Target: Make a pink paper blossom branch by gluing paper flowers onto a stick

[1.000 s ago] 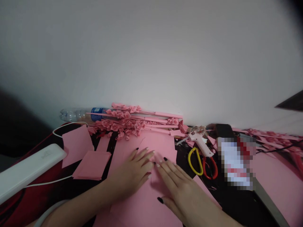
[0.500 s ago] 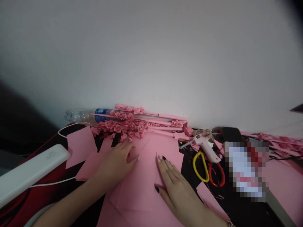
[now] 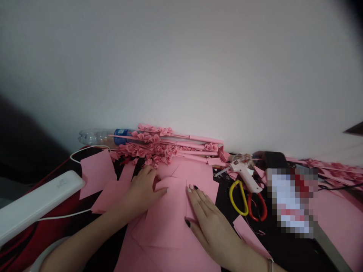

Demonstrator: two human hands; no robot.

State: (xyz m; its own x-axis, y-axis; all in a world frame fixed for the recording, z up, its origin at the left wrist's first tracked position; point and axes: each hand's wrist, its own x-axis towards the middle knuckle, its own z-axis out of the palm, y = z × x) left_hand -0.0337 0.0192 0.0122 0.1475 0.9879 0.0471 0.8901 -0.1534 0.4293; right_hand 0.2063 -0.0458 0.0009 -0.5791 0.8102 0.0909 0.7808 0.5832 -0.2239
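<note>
Pink paper sheets point(image 3: 195, 245) lie spread in front of me. My left hand point(image 3: 146, 187) is closed at the upper left edge of a smaller pink paper piece point(image 3: 166, 219), thumb on top and fingers partly hidden behind it. The piece's top edge bows up from the sheets beneath. My right hand point(image 3: 207, 215) rests flat on the pink sheets just right of that piece, fingers stretched out and holding nothing. A thin dark line runs along the paper beside its fingertips.
Pink paper flowers on stems point(image 3: 167, 149) and a plastic bottle point(image 3: 99, 136) lie by the wall. On the right are a glue gun point(image 3: 246, 175), yellow-and-red-handled scissors point(image 3: 239, 198) and a pixelated item point(image 3: 292, 204). A long white device point(image 3: 42, 202) with a cable lies left.
The left hand has taken hold of the smaller paper piece, and its upper edge has risen from the sheets. The right hand stays flat in nearly the same place.
</note>
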